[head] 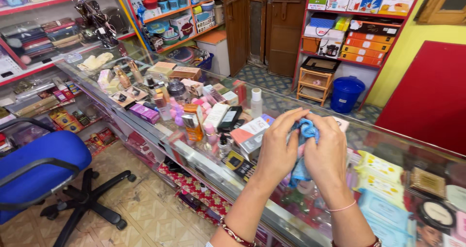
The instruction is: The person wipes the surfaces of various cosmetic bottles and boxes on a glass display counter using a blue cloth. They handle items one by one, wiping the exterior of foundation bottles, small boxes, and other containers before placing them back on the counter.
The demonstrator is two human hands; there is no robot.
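Both my hands are raised together above a glass shop counter [310, 213]. My left hand [277, 147] and my right hand [326, 152] are closed around a bunched blue cloth [306, 130], which shows between the fingers and hangs down between the palms. Just left of my hands, several small boxes [250, 133] and bottles stand on the counter top. Packets of cosmetics [383, 203] lie under the glass to the right.
A blue office chair [39, 164] stands on the tiled floor at the left. Shelves of goods [359, 28] line the back walls, with a wooden door [272, 24] between them. A blue bin [347, 92] sits on the floor past the counter.
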